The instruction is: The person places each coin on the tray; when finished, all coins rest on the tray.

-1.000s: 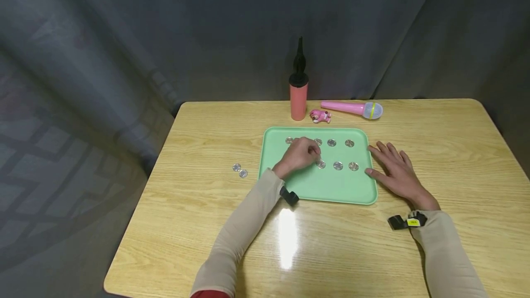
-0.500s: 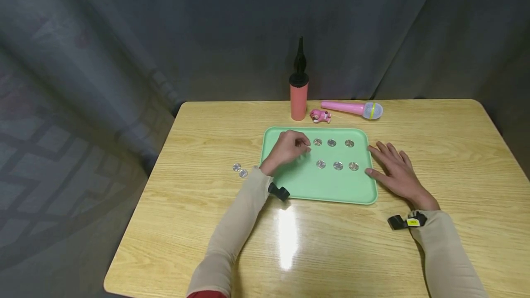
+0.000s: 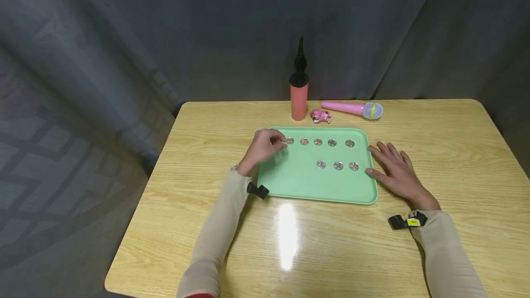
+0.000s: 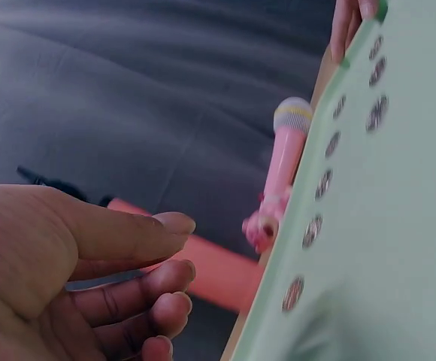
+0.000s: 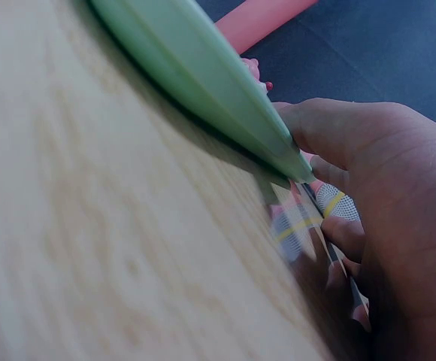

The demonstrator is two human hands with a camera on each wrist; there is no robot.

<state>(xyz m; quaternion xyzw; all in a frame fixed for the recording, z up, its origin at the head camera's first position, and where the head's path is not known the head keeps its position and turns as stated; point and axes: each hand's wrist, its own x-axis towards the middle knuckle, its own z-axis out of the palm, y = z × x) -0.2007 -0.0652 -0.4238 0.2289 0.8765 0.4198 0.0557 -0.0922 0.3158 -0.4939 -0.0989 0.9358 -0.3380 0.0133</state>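
My left hand [image 3: 263, 146] hovers over the left end of a pale green tray [image 3: 319, 185], its fingers loosely bent. In the left wrist view nothing shows between thumb and fingertips. Silvery coins lie on the tray in two rows: several in the far row, with the leftmost coin [image 3: 290, 140] right by my left fingertips, and three in the nearer row, including a middle coin [image 3: 338, 166]. Another coin [image 3: 235, 166] on the table is mostly hidden behind my left wrist. My right hand [image 3: 395, 174] lies at the tray's right edge, fingers straight, thumb and forefinger touching the rim.
Behind the tray stands a coral hand pump [image 3: 299, 100] with a black nozzle. Beside it lie a small pink bear figure [image 3: 320, 116] and a pink toy microphone [image 3: 352, 108]. A dark curtain [image 3: 232, 36] hangs along the back of the wooden table [image 3: 447, 151].
My left hand has moved left, away from the nearer row's leftmost coin, uncovering the far row's left coins. It now covers most of the loose coins on the table. My right hand stays still.
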